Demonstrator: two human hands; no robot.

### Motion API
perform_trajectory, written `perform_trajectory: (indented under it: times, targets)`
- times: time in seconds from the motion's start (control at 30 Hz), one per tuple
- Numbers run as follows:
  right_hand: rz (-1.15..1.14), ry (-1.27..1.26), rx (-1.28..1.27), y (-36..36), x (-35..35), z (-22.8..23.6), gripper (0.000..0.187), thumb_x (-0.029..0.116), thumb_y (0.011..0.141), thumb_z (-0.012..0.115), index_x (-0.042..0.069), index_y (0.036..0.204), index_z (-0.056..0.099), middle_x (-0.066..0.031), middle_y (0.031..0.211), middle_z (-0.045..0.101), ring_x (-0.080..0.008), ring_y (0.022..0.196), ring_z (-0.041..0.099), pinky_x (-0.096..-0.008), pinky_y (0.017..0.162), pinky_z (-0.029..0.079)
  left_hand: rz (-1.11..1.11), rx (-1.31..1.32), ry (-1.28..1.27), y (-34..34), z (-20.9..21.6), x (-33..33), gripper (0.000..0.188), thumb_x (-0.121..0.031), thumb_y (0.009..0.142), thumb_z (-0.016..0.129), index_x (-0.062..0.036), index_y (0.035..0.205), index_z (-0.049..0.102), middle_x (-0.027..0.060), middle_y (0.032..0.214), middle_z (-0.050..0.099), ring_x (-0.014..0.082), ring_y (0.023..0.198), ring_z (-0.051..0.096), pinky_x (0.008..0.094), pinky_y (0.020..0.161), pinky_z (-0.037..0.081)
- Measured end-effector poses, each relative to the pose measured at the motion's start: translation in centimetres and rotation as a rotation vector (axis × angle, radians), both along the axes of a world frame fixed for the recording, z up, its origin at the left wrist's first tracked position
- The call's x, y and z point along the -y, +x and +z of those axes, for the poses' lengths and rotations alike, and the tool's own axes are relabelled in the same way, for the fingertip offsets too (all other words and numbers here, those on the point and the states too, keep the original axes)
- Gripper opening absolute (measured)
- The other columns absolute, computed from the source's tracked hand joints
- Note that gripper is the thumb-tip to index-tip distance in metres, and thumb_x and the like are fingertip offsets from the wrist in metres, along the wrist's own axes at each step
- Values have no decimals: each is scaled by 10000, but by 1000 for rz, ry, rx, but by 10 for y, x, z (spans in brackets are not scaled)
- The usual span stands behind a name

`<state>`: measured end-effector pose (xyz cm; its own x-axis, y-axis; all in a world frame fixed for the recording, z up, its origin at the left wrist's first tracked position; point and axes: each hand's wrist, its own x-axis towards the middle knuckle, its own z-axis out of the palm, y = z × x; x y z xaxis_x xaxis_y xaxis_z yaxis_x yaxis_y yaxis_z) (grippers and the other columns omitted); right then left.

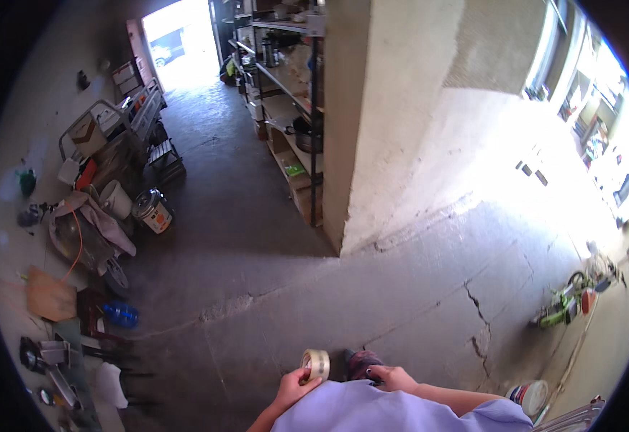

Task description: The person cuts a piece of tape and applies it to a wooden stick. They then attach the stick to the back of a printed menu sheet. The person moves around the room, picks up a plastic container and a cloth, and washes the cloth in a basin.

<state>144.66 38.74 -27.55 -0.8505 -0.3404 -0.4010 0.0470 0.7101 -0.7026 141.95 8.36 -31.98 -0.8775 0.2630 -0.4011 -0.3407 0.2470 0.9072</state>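
Near the lower edge, in front of my light purple top, my left hand [296, 387] is closed on a roll of clear, yellowish packing tape [317, 366]. Its fingers reach into the ring and the roll stands on edge. To the right, my right hand [396, 379] has its fingers curled, with a small dark spot at the fingertips. Just beyond those fingertips shows a dark, reddish patterned shape [363, 363]. Whether it is in the hand or lies below it, and what it is, I cannot make out.
Cracked concrete floor [278, 302] spreads ahead. A wall corner [350, 144] juts out, with loaded shelves [286, 86] beside it. Along the left stand a lidded bucket [153, 211], a cart [98, 137] and a blue bottle [121, 315]. At right lies a green wheeled thing [565, 301].
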Motion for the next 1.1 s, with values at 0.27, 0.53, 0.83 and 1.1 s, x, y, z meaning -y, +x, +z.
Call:
perform_trajectory:
  times: [0.27,0.53,0.83,1.1]
  targets:
    - [456,-76,-352,-229,69,-19,303,216,851,643,48,1101,611,-180,1187,622,-378,1038,613,-442,880,507,215,-205,-20,-157,-19,56,229,-88,867,717,46,1038,644,73,950,701,96,846,651,260,762,535]
    - [169,-321,-167,-496,157,24,411,450,855,731,51,930,665,-125,745,635,-258,686,600,-360,673,506,370,40,455,-363,25,120,226,-16,921,621,21,1143,610,95,1058,679,175,980,650,326,889,530]
    - [-229,-963,343,-686,240,102,464,490,935,614,27,922,650,-32,756,660,-66,472,507,-218,390,381,7,300,1315,-586,31,179,591,-247,776,766,49,1243,557,156,1024,675,262,988,633,432,969,462]
    - [-715,-1243,371,-803,301,107,636,621,898,547,17,1075,641,-75,1001,679,-127,819,625,-281,739,510,-309,270,1498,-787,88,203,508,-247,835,695,72,1216,588,186,1118,666,321,1081,623,456,1015,451]
